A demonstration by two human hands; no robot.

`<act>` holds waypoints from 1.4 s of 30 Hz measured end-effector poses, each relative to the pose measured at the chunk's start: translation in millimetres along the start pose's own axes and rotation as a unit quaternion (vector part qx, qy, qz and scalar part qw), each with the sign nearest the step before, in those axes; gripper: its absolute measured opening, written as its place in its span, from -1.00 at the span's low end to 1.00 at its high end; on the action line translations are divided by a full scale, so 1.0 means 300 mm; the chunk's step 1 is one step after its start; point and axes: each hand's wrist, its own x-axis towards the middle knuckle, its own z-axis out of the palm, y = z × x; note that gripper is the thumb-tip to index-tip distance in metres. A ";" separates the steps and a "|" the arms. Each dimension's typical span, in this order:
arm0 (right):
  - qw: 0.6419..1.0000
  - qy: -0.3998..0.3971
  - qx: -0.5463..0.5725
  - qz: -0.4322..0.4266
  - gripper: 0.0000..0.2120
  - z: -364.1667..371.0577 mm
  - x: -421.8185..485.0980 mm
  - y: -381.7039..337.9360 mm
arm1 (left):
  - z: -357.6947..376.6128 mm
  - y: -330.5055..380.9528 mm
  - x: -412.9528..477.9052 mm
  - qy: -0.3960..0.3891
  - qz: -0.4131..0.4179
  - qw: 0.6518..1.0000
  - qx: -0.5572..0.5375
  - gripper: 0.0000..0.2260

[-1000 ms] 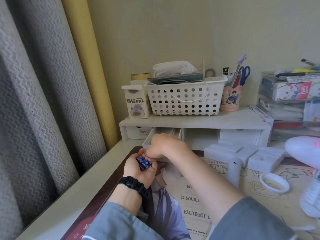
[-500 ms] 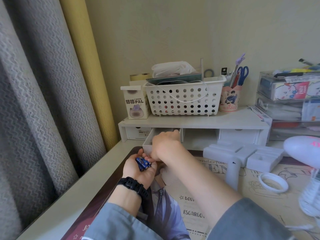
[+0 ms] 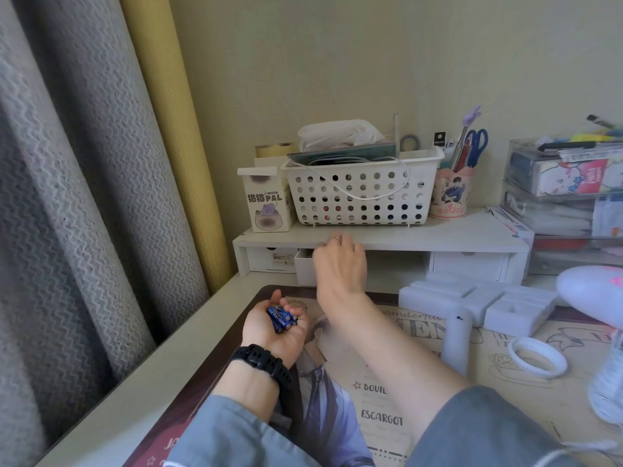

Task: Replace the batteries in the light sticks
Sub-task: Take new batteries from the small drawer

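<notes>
White drawer (image 3: 304, 264) under the desk shelf (image 3: 438, 235) is mostly hidden behind the right hand (image 3: 340, 267), whose fingertips cannot be made out. A light stick (image 3: 593, 291) is cut off at the right edge. Blue batteries (image 3: 281, 320) lie in the upturned left hand (image 3: 274, 326), fingers curled round them, over a printed desk mat (image 3: 387, 416). Grey curtain (image 3: 84, 197) hangs at the left.
</notes>
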 end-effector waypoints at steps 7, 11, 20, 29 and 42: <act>0.983 -0.147 0.107 0.011 -0.61 0.020 0.008 0.006 | 0.002 -0.004 -0.003 0.006 0.002 1.000 0.000 -0.75; 0.970 -0.227 0.088 -0.011 -0.38 0.079 -0.008 0.007 | 0.003 -0.005 -0.009 0.005 0.004 1.000 0.000 -0.74; 0.947 -0.300 0.117 -0.012 -0.40 0.136 -0.008 0.035 | 0.000 -0.001 -0.006 -0.001 -0.001 1.000 0.000 -0.74; 0.914 -0.194 0.333 -0.127 -0.60 -0.398 -0.066 0.117 | -0.003 0.031 -0.023 -0.019 -0.025 0.999 -0.014 -0.73; 0.962 0.213 0.138 0.104 -0.84 -0.329 -0.561 1.066 | 0.084 -0.160 -0.230 -0.104 0.093 0.925 0.353 -0.66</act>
